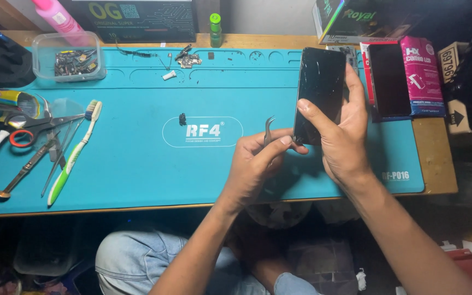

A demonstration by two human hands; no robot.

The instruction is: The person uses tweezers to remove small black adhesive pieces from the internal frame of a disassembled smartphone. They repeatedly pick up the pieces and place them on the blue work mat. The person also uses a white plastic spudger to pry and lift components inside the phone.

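My right hand grips a black smartphone with a cracked screen, holding it tilted above the right part of the teal work mat. My left hand pinches curved metal tweezers, their tip pointing up beside the phone's lower left corner. A small dark part lies on the mat to the left of my hands.
Scissors, a green and white toothbrush, and metal tools lie at the mat's left. A clear box of parts and a small circuit board sit at the back. A second dark phone rests on pink packaging at right.
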